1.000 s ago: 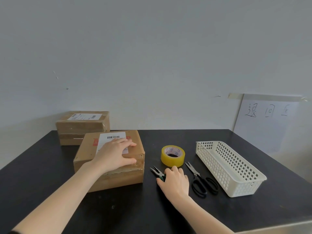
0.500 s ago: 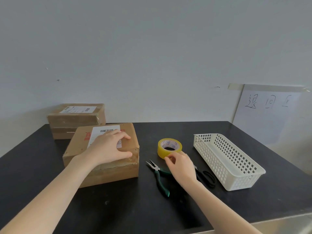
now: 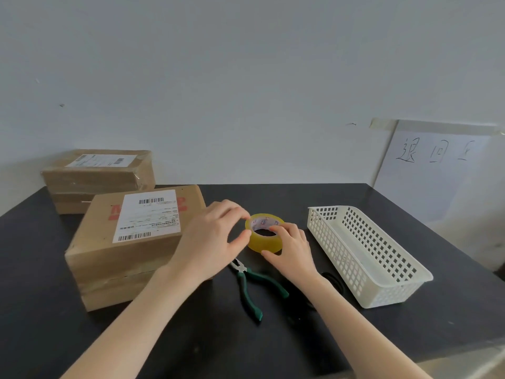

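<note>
A yellow roll of packing tape [image 3: 264, 240] is held a little above the black table [image 3: 300, 195]. My right hand [image 3: 289, 251] grips its near right side, with fingers in the core. My left hand [image 3: 211, 239] pinches the roll's left rim with thumb and fingertips. A cardboard box [image 3: 128, 242] with a white shipping label stands just left of my left hand, untouched.
Green-handled pliers [image 3: 250, 287] lie below the tape. Black scissors [image 3: 332, 280] are mostly hidden behind my right forearm. A white perforated basket [image 3: 363, 253] stands at the right. A second cardboard box [image 3: 95, 176] sits at the back left. A paper sign [image 3: 434, 170] hangs on the wall.
My left hand has left the box top and moved right onto the tape roll. My right hand moved from the pliers to the roll and now grips it.
</note>
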Demonstrator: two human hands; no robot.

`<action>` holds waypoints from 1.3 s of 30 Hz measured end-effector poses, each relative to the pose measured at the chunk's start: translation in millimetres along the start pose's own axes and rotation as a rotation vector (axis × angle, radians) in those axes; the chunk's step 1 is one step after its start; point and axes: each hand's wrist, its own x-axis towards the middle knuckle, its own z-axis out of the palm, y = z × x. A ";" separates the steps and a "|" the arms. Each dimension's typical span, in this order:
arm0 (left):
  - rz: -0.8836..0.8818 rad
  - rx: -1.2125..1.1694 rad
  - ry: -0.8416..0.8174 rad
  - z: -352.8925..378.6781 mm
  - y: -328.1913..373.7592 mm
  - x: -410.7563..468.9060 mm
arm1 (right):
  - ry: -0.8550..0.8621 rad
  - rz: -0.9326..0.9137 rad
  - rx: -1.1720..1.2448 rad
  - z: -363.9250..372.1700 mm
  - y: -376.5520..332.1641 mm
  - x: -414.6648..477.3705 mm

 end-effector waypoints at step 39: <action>-0.387 -0.144 -0.374 105.0 -13.6 21.8 | -0.094 0.040 0.293 -3.6 25.1 22.1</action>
